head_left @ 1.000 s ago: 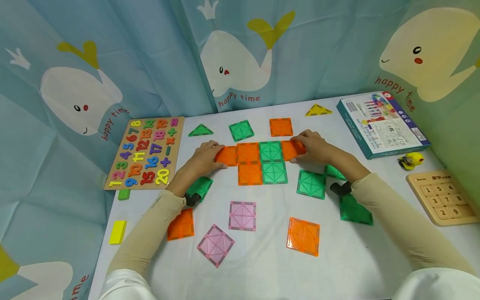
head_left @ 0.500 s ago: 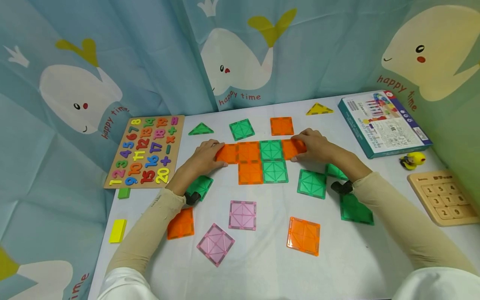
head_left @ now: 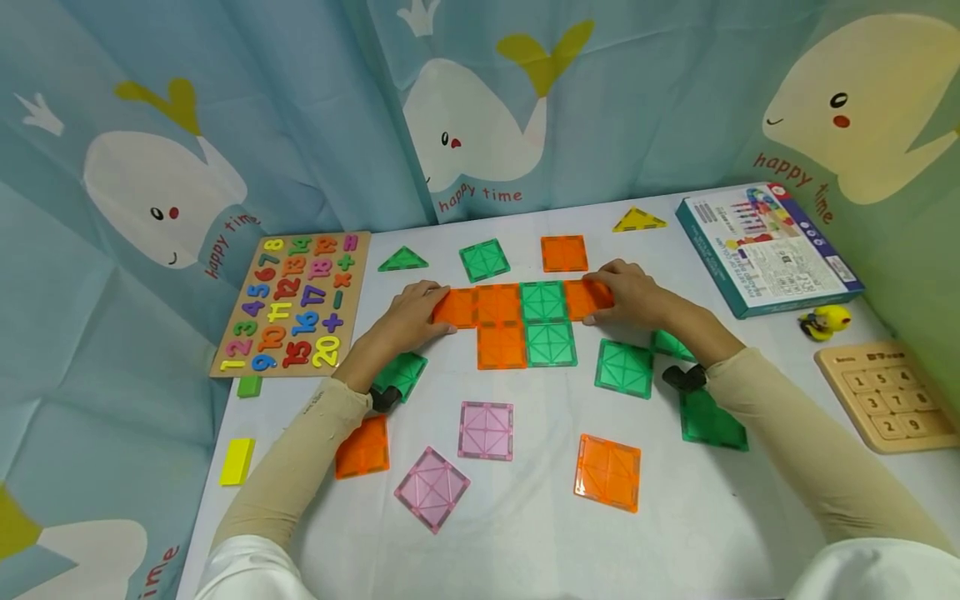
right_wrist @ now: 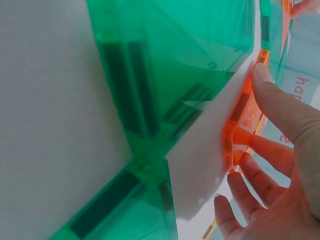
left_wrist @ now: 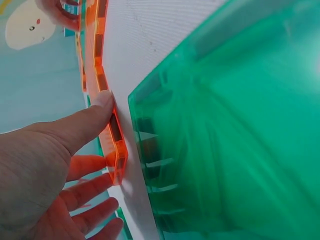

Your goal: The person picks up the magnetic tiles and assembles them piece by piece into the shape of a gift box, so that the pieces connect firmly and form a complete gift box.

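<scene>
**Hands at both ends of a tile row**

Worktop (head_left: pixel 540 533), white and hemmed by blue whale-print curtain (head_left: pixel 300 108), carries everything here. On its far right lies a teal-edged printed cardboard box (head_left: pixel 767 248); on its far left a wooden number puzzle board (head_left: pixel 288 304) with coloured digits; at the right edge a pale wooden keypad board (head_left: pixel 885 396).

In the middle sits a joined patch of translucent square magnetic tiles (head_left: pixel 525 323): a row of orange, orange, green, orange, with an orange and a green tile attached beneath the two middle ones.

The left hand (head_left: pixel 408 317) grips the row's left-end orange tile (head_left: pixel 455 307); in the left wrist view the thumb (left_wrist: pixel 85 125) presses its near edge while the fingers curl underneath, so that end is tipped up off the worktop. The right hand (head_left: pixel 633 293) holds the right-end orange tile (head_left: pixel 587 297) the same way, its grip clamped with the thumb (right_wrist: pixel 280 100) on the edge and fingers below.

Loose tiles lie around: a green square tile (head_left: pixel 623 367) just beside the patch, an orange square tile (head_left: pixel 607 472) nearer the person, two pink square tiles (head_left: pixel 485 430), a further green tile (head_left: pixel 483 259) and orange tile (head_left: pixel 564 252) behind the row. Smaller still are a yellow triangle tile (head_left: pixel 638 221), a green triangle tile (head_left: pixel 402 261), a yellow block (head_left: pixel 236 461) and a small yellow toy (head_left: pixel 825 320).
</scene>
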Motion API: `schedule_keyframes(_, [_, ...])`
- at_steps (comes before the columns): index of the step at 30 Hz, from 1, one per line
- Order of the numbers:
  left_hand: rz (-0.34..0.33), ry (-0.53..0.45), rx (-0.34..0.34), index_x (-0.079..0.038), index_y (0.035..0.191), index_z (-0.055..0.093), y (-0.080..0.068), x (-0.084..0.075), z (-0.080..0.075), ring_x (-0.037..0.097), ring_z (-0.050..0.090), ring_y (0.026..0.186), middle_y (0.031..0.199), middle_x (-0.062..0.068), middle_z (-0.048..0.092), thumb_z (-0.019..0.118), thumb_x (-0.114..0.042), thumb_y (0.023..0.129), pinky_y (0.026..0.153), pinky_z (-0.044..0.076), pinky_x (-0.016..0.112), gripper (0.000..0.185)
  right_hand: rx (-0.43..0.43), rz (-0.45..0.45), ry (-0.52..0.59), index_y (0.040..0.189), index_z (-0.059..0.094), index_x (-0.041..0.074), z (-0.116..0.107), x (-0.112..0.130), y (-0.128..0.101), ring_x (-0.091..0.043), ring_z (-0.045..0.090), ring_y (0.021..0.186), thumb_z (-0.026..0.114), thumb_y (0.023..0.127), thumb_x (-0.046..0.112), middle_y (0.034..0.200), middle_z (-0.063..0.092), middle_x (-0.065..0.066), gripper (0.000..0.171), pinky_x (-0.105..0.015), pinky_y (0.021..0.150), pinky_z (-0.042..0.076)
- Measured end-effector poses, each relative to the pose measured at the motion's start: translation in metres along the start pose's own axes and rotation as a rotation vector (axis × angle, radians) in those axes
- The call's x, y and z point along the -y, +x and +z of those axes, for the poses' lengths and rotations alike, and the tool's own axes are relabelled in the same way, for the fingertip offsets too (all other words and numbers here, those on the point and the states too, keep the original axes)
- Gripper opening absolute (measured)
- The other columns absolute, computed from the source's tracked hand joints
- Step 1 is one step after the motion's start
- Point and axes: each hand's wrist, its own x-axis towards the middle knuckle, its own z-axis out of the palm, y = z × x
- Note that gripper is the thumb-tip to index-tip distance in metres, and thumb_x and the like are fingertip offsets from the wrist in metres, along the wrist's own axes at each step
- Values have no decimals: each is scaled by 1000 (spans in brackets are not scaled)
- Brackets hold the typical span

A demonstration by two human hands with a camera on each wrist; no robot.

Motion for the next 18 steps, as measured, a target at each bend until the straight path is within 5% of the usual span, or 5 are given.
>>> schedule_keyframes(18, [-5, 27, -1, -7, 165, 35, -2, 2, 4, 39, 29, 154, 167, 18, 34, 67, -41, 104, 126, 26, 57, 76, 1, 16, -19, 155, 46, -1, -4, 7, -5, -52, 40, 129, 81, 95, 34, 151, 38, -35, 77, -68, 106, 40])
